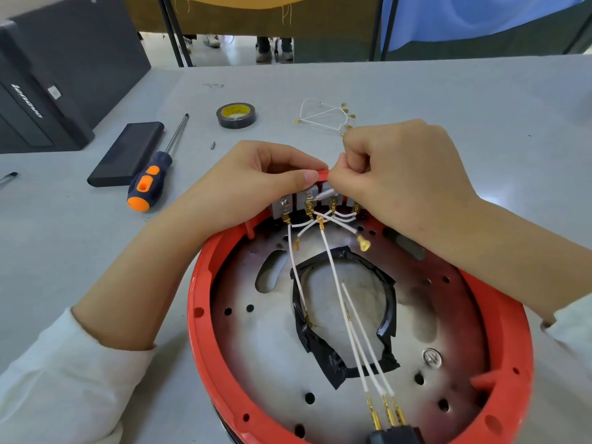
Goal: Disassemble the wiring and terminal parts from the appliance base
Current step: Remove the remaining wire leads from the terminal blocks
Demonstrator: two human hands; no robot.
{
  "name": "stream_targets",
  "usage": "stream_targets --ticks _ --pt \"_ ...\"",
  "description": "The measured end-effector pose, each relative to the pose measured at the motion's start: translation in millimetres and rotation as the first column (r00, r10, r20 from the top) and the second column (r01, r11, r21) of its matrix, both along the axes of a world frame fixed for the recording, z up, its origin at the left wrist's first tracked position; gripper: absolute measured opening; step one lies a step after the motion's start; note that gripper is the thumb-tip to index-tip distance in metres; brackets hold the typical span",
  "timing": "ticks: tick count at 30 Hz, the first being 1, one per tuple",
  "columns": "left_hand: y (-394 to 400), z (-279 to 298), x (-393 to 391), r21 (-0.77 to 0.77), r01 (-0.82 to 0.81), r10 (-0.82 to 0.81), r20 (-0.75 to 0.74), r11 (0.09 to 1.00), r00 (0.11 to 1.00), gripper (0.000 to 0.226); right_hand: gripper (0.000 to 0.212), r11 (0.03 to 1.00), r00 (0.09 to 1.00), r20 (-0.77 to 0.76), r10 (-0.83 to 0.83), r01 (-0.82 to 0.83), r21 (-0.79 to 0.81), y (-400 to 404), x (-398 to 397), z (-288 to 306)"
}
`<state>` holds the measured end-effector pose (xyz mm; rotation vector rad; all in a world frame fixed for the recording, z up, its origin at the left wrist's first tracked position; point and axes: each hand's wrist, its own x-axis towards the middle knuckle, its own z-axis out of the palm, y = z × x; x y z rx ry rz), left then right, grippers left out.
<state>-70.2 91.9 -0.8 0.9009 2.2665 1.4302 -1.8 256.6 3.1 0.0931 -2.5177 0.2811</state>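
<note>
A round red appliance base (pixel 205 334) lies open-side up on the table, with a metal plate (pixel 262 344) inside it. At its far rim stands a row of grey terminal blocks (pixel 285 205) with brass connectors and white wires (pixel 339 293) running toward a black plug (pixel 395 435) at the near edge. My left hand (pixel 253 181) grips the red rim over the terminals, thumb pressed on top. My right hand (pixel 397 177) is curled beside it and pinches a small silvery part at the terminal row. Black tape (pixel 323 350) lines the plate's central opening.
A bundle of loose white wires with brass ends (pixel 323 118) lies beyond my right hand. A roll of black tape (pixel 236 115), an orange-and-blue screwdriver (pixel 153 174), a small screw (pixel 213 145) and a flat black block (pixel 126 153) sit at the left. A black computer case (pixel 54 78) stands far left.
</note>
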Motion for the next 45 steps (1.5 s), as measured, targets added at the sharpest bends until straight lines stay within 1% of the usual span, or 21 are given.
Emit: stream_targets --ticks 3,7,10,14,19,23,26,29,31,33,38,40,44,45 --pt "0 -1 -1 0.004 0.002 -0.002 0.002 1.000 1.000 0.018 0.031 0.998 0.999 -0.038 -0.007 0.009 0.056 0 -1 1" --pt "0 -1 -1 -0.012 -0.003 0.003 -0.003 1.000 1.000 0.017 0.025 0.994 0.988 -0.155 -0.021 0.038 0.106 1 2 2" --pt "0 0 -1 -0.010 -0.010 0.010 0.008 1.000 1.000 0.018 0.023 0.988 0.983 -0.181 -0.020 0.048 0.149 1 3 2" --pt "0 0 0 -0.015 -0.013 0.013 0.003 1.000 1.000 0.017 0.023 0.986 0.988 -0.155 -0.016 0.041 0.160 0 4 1" --pt "0 0 0 -0.017 -0.005 0.005 -0.002 1.000 1.000 0.018 0.024 0.994 0.990 -0.141 -0.007 0.021 0.104 0 2 0" --pt "-1 0 -1 -0.012 -0.005 0.005 0.003 1.000 1.000 0.018 0.023 0.996 0.992 -0.125 0.003 0.009 0.092 1 1 0" --pt "0 -1 -1 -0.016 -0.003 0.003 -0.004 1.000 1.000 0.017 0.023 0.997 0.997 -0.076 0.025 -0.019 0.069 3 -1 3" --pt "0 -1 -1 -0.016 -0.006 0.006 -0.007 1.000 1.000 0.016 0.031 0.999 1.000 -0.003 0.010 -0.010 0.050 4 -6 5" --pt "0 -1 -2 -0.014 -0.008 0.008 -0.012 1.000 1.000 0.016 0.035 0.998 1.000 0.024 0.004 -0.005 0.057 5 -9 6" --pt "0 -1 -2 -0.006 -0.007 0.007 -0.012 1.000 1.000 0.016 0.034 0.997 0.999 0.046 0.004 -0.008 0.082 5 -11 8" --pt "0 -2 -4 -0.001 0.013 -0.013 -0.022 1.000 1.000 0.016 0.034 0.987 0.992 0.110 0.067 -0.082 0.136 6 -20 18" --pt "-1 -2 -5 0.007 0.027 -0.027 -0.020 1.000 0.999 0.017 0.036 0.987 0.989 0.121 0.089 -0.104 0.121 6 -21 20" --pt "-1 -3 -5 0.014 0.034 -0.034 -0.037 0.999 0.999 0.017 0.036 0.993 0.982 0.153 0.107 -0.113 0.031 5 -24 14" --pt "-1 -4 -5 0.018 0.036 -0.035 -0.038 0.999 0.999 0.017 0.036 0.993 0.983 0.150 0.110 -0.117 0.034 4 -23 12"
